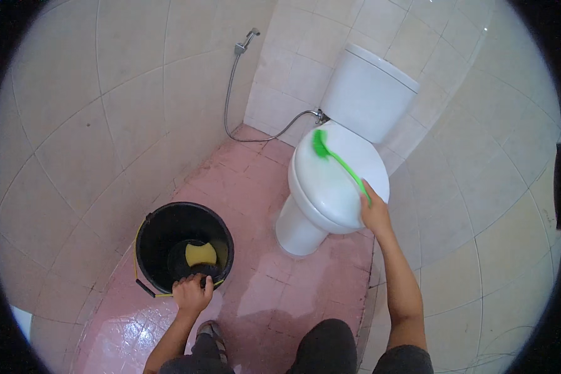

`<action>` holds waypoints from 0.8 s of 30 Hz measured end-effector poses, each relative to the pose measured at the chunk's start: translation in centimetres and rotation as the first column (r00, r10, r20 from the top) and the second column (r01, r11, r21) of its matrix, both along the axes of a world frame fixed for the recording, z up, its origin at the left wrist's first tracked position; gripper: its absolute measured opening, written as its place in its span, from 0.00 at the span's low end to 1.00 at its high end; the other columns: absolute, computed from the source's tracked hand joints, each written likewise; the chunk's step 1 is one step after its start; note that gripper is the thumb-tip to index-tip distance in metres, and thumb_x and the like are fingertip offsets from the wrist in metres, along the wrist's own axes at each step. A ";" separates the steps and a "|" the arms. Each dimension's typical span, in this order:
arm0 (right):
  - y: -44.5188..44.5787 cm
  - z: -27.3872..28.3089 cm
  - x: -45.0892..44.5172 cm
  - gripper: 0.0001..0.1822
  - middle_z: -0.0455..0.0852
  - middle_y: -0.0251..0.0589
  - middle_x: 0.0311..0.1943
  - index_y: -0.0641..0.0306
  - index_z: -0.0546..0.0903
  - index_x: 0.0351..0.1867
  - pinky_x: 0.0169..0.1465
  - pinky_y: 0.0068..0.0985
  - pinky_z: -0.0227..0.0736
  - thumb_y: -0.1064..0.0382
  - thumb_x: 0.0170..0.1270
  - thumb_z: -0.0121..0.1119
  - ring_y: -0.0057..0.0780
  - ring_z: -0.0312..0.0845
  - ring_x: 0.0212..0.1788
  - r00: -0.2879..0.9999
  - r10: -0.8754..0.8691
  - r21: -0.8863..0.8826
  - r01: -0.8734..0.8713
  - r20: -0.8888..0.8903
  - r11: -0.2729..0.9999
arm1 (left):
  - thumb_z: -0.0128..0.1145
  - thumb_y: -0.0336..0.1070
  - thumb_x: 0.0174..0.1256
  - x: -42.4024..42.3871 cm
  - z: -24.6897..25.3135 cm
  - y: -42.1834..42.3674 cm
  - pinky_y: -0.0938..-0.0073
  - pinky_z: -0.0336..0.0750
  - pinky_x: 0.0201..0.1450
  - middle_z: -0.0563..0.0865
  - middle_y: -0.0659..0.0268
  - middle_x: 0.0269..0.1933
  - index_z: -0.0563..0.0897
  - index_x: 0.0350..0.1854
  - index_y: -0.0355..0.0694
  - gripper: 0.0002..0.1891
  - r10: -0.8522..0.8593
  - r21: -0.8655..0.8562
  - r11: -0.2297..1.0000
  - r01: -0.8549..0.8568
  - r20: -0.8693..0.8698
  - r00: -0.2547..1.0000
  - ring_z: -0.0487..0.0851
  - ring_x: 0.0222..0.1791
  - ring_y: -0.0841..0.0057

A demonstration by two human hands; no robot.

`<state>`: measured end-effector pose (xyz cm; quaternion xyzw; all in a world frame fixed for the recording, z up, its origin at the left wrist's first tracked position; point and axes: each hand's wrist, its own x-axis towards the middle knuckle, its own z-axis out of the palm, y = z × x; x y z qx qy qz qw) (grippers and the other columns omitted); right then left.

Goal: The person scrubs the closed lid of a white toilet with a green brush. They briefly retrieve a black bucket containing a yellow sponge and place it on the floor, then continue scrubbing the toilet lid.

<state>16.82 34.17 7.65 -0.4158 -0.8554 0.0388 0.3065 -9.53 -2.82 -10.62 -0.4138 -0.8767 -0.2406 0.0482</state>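
Observation:
My right hand [375, 211] grips the handle of a bright green toilet brush [346, 166]. The brush's bristle head is over the lowered lid [329, 182] of a white toilet, at the lid's left back part. Down at the left, my left hand [192, 292] is curled over the near rim of a black plastic bucket [184, 212]. Inside the bucket lies a yellow sponge [201, 255] with curved-in sides. Something dark beside my left fingers is too dim to name.
The white cistern [371, 91] stands against the tiled back wall. A bidet sprayer [248, 41] hangs at the corner, its metal hose [228, 98] looping down to a valve [320, 115]. The pink tiled floor [262, 280] looks wet. Tiled walls close in on both sides.

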 end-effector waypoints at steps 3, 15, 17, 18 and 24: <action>-0.9 -0.6 7.3 0.21 0.76 0.54 0.55 0.58 0.70 0.63 0.57 0.34 0.68 0.60 0.68 0.46 0.45 0.75 0.55 0.943 -0.265 -0.292 0.200 -0.202 0.935 | 0.53 0.48 0.55 0.3 -0.2 0.3 0.59 0.73 0.33 0.85 0.57 0.27 0.84 0.26 0.41 0.15 -0.012 0.025 1.000 0.012 0.000 1.000 0.83 0.27 0.60; -12.9 -2.7 14.2 0.22 0.73 0.59 0.58 0.67 0.67 0.63 0.62 0.32 0.62 0.65 0.68 0.45 0.46 0.68 0.62 0.889 -0.365 -0.299 0.281 -0.278 0.912 | 0.53 0.47 0.54 -0.1 -0.1 0.7 0.59 0.73 0.31 0.83 0.55 0.22 0.81 0.20 0.39 0.16 -0.022 0.029 0.999 0.022 0.000 1.000 0.82 0.24 0.59; -16.7 -2.0 11.6 0.22 0.73 0.59 0.58 0.67 0.66 0.64 0.63 0.31 0.61 0.64 0.69 0.45 0.47 0.68 0.62 0.967 -0.195 -0.248 0.151 -0.165 0.957 | 0.53 0.47 0.55 -0.3 -0.4 0.5 0.59 0.73 0.30 0.83 0.54 0.22 0.81 0.20 0.40 0.15 -0.041 0.023 0.999 0.041 0.028 0.999 0.82 0.24 0.59; -18.5 -1.9 10.8 0.22 0.73 0.60 0.58 0.68 0.66 0.64 0.63 0.31 0.61 0.64 0.69 0.45 0.47 0.68 0.62 0.987 -0.115 -0.234 0.087 -0.108 0.968 | 0.53 0.47 0.54 -0.2 -0.4 0.4 0.59 0.73 0.30 0.83 0.54 0.22 0.81 0.20 0.40 0.16 -0.021 0.001 1.000 0.021 0.022 1.000 0.82 0.24 0.59; -16.8 -3.0 11.9 0.22 0.76 0.56 0.56 0.66 0.66 0.64 0.61 0.29 0.63 0.67 0.69 0.44 0.39 0.71 0.59 0.913 -0.310 -0.200 0.263 -0.265 0.944 | 0.54 0.48 0.54 0.0 0.1 0.8 0.59 0.75 0.30 0.82 0.54 0.21 0.81 0.18 0.41 0.16 0.027 0.001 1.000 -0.027 0.031 0.999 0.82 0.23 0.58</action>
